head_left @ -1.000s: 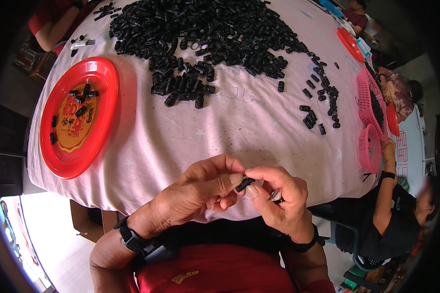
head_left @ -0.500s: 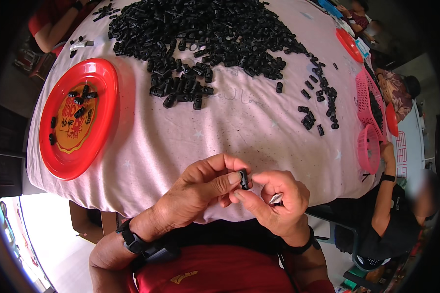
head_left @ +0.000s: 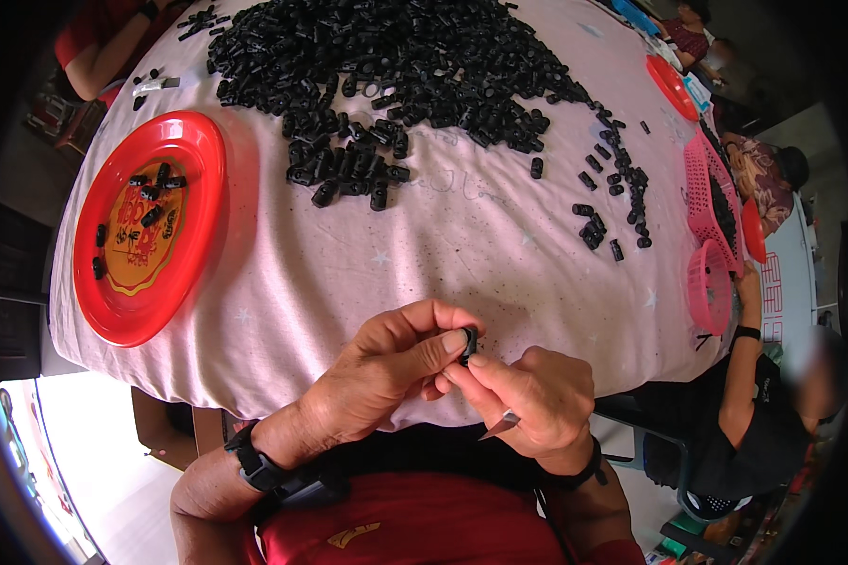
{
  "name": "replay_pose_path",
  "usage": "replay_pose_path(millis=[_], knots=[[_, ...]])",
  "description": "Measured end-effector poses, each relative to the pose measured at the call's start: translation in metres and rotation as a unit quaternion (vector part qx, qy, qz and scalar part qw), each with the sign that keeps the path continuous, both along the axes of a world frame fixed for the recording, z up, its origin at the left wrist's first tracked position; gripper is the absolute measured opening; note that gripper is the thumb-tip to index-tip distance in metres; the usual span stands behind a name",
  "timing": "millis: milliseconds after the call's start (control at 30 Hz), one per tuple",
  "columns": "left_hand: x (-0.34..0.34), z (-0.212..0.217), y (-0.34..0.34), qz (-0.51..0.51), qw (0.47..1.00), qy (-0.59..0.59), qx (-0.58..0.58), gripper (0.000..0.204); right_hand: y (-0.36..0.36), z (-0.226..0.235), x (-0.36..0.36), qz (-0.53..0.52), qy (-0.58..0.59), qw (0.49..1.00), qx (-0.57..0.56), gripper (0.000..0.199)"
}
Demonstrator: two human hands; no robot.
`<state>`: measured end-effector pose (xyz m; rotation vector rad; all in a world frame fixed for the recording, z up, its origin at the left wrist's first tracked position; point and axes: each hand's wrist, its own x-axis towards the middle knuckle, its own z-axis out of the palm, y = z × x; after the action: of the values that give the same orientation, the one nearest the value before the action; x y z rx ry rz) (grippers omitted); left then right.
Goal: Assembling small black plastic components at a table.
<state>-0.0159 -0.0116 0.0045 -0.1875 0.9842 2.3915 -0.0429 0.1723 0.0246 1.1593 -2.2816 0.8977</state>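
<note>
Left fingers (head_left: pixel 432 355) partly hide a black piece (head_left: pixel 468 346).

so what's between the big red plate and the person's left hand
In the head view, only creased pink cloth lies between the big red plate and the left hand.

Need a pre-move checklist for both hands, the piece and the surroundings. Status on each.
1. Black part pinched in the left hand, between thumb and fingers: ok.
2. Right hand at the black part's lower end: ok.
3. Metal piece secured in the right hand: held, but firmness cannot tell.
4. Pointed end of the metal piece covered: not ok, it sticks out bare.
5. Black part's underside visible for inspection: not ok, out of sight.
6. Red tray apart from both hands: ok.
</note>
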Motion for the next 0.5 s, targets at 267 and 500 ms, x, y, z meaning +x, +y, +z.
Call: replay_pose_path(millis=[267, 500], knots=[[0.000, -0.002, 0.000, -0.005, 0.999, 0.023, 0.029, 0.026, 0.007, -0.008, -0.006, -0.016, -0.185, 0.982, -0.031, 0.045], [0.001, -0.002, -0.002, -0.020, 0.999, 0.022, 0.013, 0.027, 0.007, -0.005, -0.004, -0.053, -0.268, 0.961, 0.039, 0.052]])
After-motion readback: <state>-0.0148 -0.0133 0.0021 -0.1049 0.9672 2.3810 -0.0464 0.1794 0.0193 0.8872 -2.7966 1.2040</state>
